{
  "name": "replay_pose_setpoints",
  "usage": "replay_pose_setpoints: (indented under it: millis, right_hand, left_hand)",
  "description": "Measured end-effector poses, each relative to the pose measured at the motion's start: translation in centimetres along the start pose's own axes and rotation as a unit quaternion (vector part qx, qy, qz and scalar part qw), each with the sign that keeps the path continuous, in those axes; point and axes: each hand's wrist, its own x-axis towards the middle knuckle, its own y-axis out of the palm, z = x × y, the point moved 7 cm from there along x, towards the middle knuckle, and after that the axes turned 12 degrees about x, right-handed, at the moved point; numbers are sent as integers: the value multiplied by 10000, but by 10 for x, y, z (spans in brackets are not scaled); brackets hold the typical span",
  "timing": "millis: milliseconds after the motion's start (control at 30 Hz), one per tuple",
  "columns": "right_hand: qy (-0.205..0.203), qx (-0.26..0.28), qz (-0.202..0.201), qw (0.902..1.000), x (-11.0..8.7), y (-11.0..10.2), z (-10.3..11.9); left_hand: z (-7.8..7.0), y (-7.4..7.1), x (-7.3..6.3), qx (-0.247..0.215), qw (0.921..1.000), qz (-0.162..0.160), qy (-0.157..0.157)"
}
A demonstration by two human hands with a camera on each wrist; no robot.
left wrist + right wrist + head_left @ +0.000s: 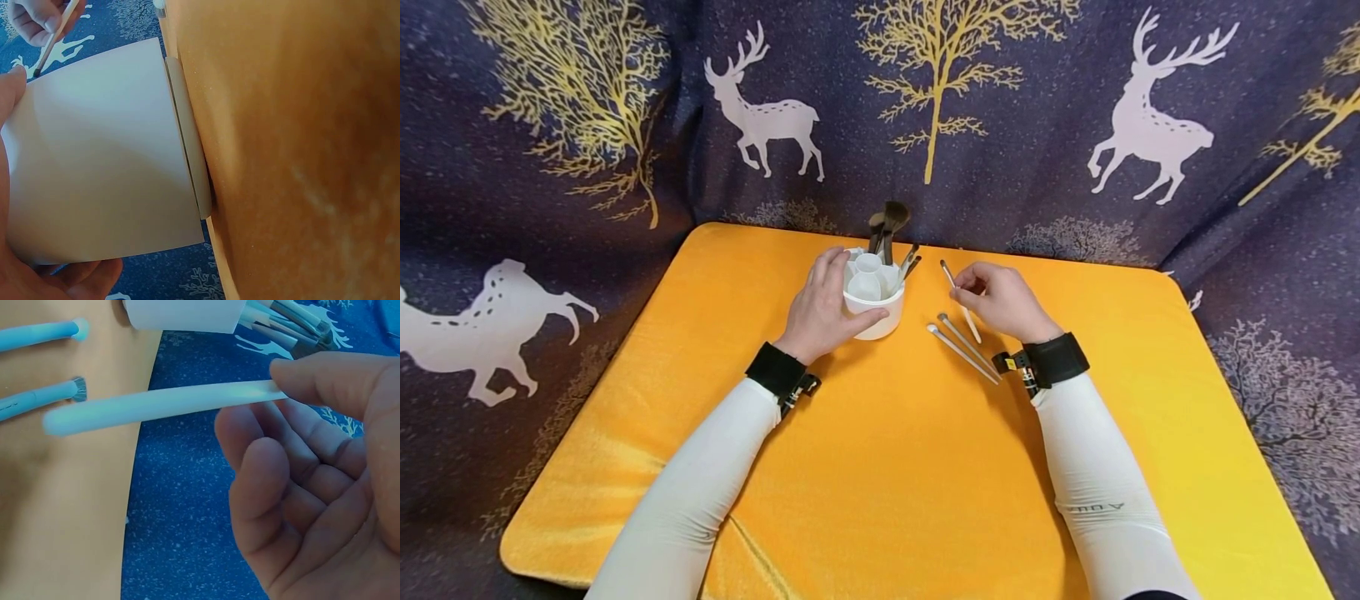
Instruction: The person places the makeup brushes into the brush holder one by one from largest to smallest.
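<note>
A white round makeup brush holder (872,321) with several compartments stands at the back middle of the table. My left hand (827,304) grips it from the left, thumb across the front and fingers round the far side. Dark-bristled makeup brushes (891,221) stand upright at its back, and smaller ones (910,258) lean at its right rim. To the right of the holder, my right hand (1000,300) pinches a slim makeup brush (162,403) between thumb and fingers, its small dark tip pointing up and away. Two more brushes (962,354) lie side by side on the table below that hand.
An orange cloth covers the table (880,467). Behind and beside it hangs a dark blue curtain (1000,192) printed with white deer and yellow trees. Both wrists wear black straps (1056,358) with small cameras.
</note>
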Motion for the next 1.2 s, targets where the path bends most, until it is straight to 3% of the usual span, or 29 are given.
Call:
replay_pose_setpoints:
  millis: [567,1200]
  right_hand:
    - [-642,24,-794,9948,-2,-7,13]
    - [-1423,509,-1559,9761,-7,-15,28]
  left_hand:
    - [0,0,0,45,10000,23,6]
    - [0,0,-1,26,10000,4,40]
